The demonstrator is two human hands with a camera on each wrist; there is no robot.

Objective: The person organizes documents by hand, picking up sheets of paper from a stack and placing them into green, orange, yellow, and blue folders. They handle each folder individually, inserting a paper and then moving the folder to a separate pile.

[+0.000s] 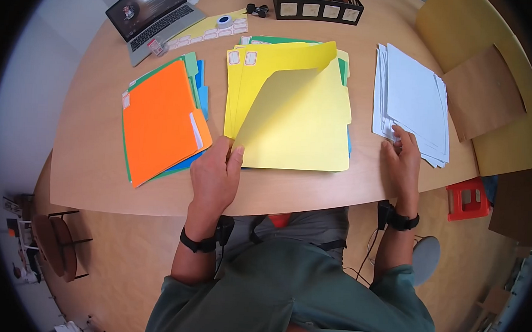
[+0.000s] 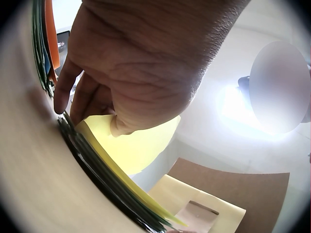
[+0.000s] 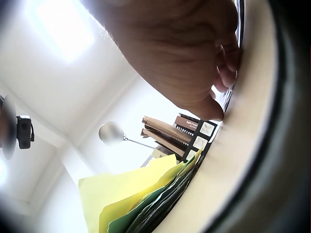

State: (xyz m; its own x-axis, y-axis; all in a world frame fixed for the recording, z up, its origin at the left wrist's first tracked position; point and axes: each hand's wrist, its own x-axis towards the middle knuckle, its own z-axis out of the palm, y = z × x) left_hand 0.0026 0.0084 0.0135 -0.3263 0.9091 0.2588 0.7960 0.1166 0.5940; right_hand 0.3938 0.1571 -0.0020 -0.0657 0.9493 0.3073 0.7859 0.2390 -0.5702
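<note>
In the head view a yellow file folder [image 1: 298,119] lies on top of a stack of folders, its front cover lifted and curling over. My left hand [image 1: 214,172] pinches the folder at its lower left corner, thumb on top. The left wrist view shows this hand [image 2: 131,63] at the stack's edge, with the yellow cover [image 2: 131,145] bowed up beside the thumb. My right hand [image 1: 403,161] rests at the lower left edge of a pile of white paper sheets [image 1: 417,96], fingers loosely bent. Its fingertips touch the pile's edge in the right wrist view.
To the left lie an orange folder [image 1: 163,118] and green and blue ones beneath it. A laptop [image 1: 159,22], label sheets [image 1: 206,39], and a black organizer [image 1: 316,11] stand farther back. A yellow panel with a brown sheet [image 1: 486,93] borders the right side.
</note>
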